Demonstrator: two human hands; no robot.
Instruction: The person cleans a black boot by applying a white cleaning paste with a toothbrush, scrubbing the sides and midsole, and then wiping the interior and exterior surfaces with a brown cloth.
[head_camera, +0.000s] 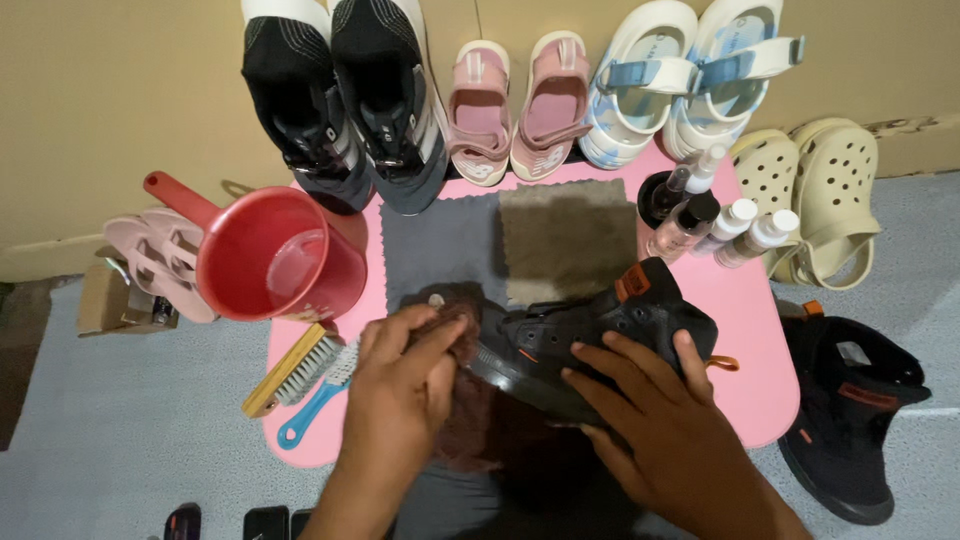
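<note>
1 black high-top boot (600, 330) with orange tabs lies sideways; our right hand (665, 425) grasps it, our left hand (405, 385) clenches a brown rag (470, 420) against its toe.

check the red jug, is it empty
No, the red jug holds some clear water at its bottom.

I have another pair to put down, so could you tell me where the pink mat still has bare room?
Bare pink foam mat shows right of the black high-top shoe, below the clear spray bottles. A thin strip lies under the red plastic water scoop. The back row, the brown cloth and the brushes crowd the rest.
</note>
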